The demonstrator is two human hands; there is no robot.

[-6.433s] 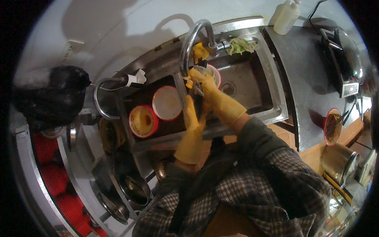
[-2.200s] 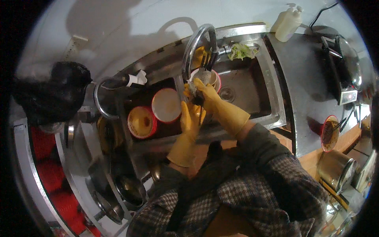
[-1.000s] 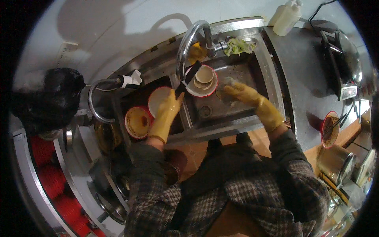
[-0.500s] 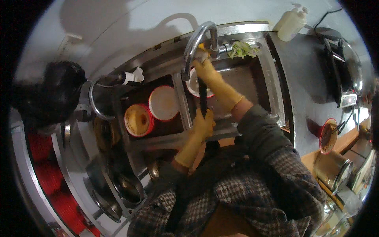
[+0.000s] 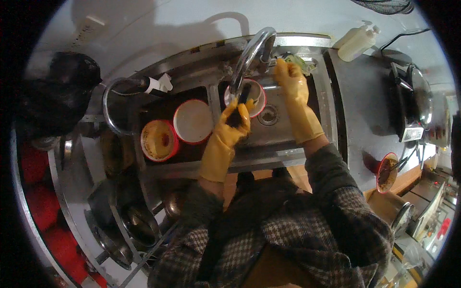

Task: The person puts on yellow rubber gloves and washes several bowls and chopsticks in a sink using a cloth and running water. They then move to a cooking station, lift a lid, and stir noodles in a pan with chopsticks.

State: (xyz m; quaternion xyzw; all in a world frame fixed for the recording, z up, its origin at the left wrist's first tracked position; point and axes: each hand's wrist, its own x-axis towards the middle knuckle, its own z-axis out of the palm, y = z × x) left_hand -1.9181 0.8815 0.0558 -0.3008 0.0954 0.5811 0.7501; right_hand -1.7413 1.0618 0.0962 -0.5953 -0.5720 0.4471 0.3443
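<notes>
My left hand [image 5: 233, 126], in a yellow rubber glove, is closed around a long black-handled utensil [image 5: 245, 92] over the right basin. The utensil's far end is hard to make out against a white bowl with a red rim [image 5: 260, 98] standing below the spout. My right hand [image 5: 292, 79], gloved alike, makes a fist at the lever side of the chrome faucet [image 5: 253, 45]. Its fingers hide whatever they hold. Behind that fist lie pale green vegetable leaves [image 5: 303, 63] on the sink's back ledge.
Two red-rimmed bowls occupy the left basin: a whitish one [image 5: 193, 121] and a stained yellowish one [image 5: 157, 140]. A spray hose [image 5: 108, 108] arches at left. On the right counter are a pump bottle [image 5: 357, 44], a lidded pan [image 5: 420, 96] and a red-rimmed bowl [image 5: 387, 174].
My right hand has left the utensil and moved right to the faucet's lever side. My left hand has shifted up and left, with the utensil still in it.
</notes>
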